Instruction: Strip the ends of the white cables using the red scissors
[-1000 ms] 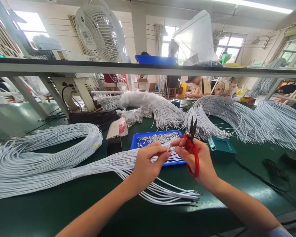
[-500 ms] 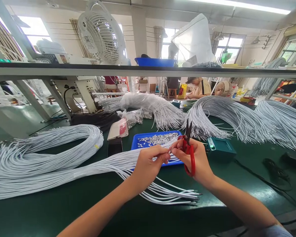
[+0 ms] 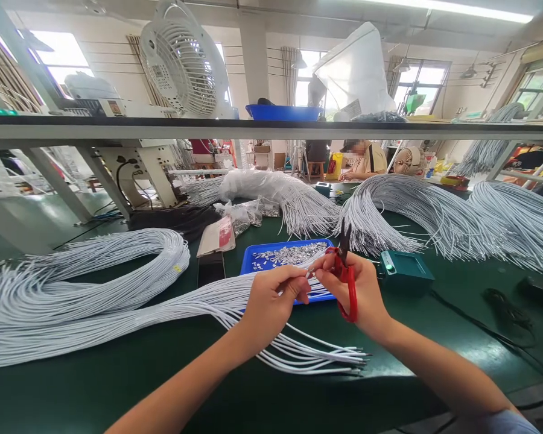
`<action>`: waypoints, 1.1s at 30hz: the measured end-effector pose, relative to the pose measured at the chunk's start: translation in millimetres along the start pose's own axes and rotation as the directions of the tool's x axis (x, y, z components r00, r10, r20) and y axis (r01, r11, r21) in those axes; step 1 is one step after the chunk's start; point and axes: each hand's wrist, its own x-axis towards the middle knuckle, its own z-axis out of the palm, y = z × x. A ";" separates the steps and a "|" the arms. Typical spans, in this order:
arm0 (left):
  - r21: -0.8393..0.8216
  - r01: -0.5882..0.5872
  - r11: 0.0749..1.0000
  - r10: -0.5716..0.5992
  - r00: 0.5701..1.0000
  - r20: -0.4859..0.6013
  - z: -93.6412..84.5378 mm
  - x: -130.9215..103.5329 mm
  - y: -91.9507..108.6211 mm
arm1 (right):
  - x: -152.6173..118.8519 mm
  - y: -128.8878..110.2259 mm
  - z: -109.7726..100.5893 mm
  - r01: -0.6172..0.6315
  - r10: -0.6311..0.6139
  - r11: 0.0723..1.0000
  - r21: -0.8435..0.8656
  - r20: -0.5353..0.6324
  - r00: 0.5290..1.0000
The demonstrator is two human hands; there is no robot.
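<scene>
Above a blue tray (image 3: 250,259), my two hands meet at the fingertips. My left hand (image 3: 274,304) pinches the end of a white cable (image 3: 308,274). Red-handled scissors (image 3: 352,295) with dark blades pointing up hang in my right hand (image 3: 364,289), whose thumb and forefinger also close at the cable's tip; what small piece they pinch there is hidden. Small metal pieces (image 3: 294,253) lie scattered in the tray. A long bundle of white cables (image 3: 181,306) runs in from the left under my left hand, and several loose ends (image 3: 330,360) fan out toward the front edge.
A coiled cable bundle (image 3: 163,253) lies at left, with more bundles (image 3: 411,205) across the back. A phone (image 3: 210,269) and a green box (image 3: 407,272) flank the tray. A black cord (image 3: 479,331) crosses the right side. Overhead runs a shelf (image 3: 271,130); a person (image 3: 371,160) sits beyond.
Both hands stay at nearly the same place. The fingertips have shifted slightly, and a little more of the cable end shows between them. The scissors remain in the right hand.
</scene>
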 end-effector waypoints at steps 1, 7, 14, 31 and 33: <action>-0.007 -0.011 1.000 0.011 1.000 -0.021 -0.8 0.2 0.6 | 0.9 0.4 -1.4 0.029 -0.028 0.997 -0.065 0.005 1.000; -0.007 -0.080 0.997 0.079 0.990 -0.117 -9.2 -0.7 7.6 | 11.4 0.7 -12.7 0.254 -0.228 0.841 -0.478 0.112 0.967; 0.055 -0.153 0.987 0.159 0.978 -0.135 -14.4 -0.3 14.5 | 12.6 -2.7 -13.7 0.240 -0.077 0.753 -0.612 0.280 0.957; 0.197 -0.310 0.930 0.332 0.939 -0.088 -8.3 -1.0 8.5 | 8.1 -6.0 -10.6 0.329 -0.153 0.748 -0.576 0.333 0.930; 0.206 -0.331 0.921 0.355 0.931 -0.089 -8.3 -1.3 7.3 | 7.7 -6.9 -10.8 0.328 -0.150 0.752 -0.572 0.336 0.930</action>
